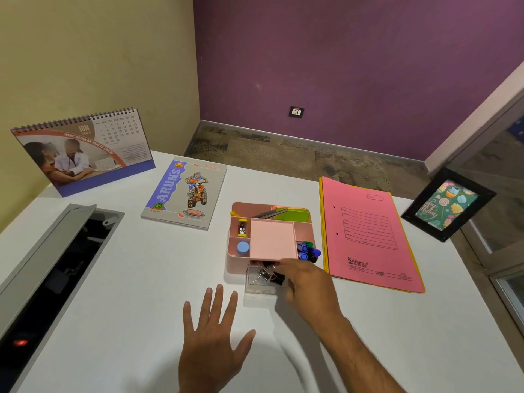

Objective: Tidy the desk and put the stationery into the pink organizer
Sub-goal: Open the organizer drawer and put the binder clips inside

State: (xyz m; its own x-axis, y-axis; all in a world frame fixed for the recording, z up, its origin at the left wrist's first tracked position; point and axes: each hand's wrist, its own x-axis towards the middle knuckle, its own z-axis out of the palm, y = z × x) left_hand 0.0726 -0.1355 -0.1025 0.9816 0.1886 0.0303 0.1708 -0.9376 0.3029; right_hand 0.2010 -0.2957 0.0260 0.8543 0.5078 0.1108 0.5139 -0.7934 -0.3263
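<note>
The pink organizer stands mid-desk. It holds a yellow stapler, a blue round item, green sticky notes, grey pens and blue and green markers. Its clear front drawer is pulled out and holds black binder clips. My right hand rests at the drawer's right side with fingers curled on its edge; whether it grips a clip is hidden. My left hand hovers flat over the desk, fingers spread, holding nothing.
A notebook with a motorbike cover lies left of the organizer, a pink file folder to the right. A desk calendar stands at the back left, a photo frame at the right edge. An open cable tray is at the left.
</note>
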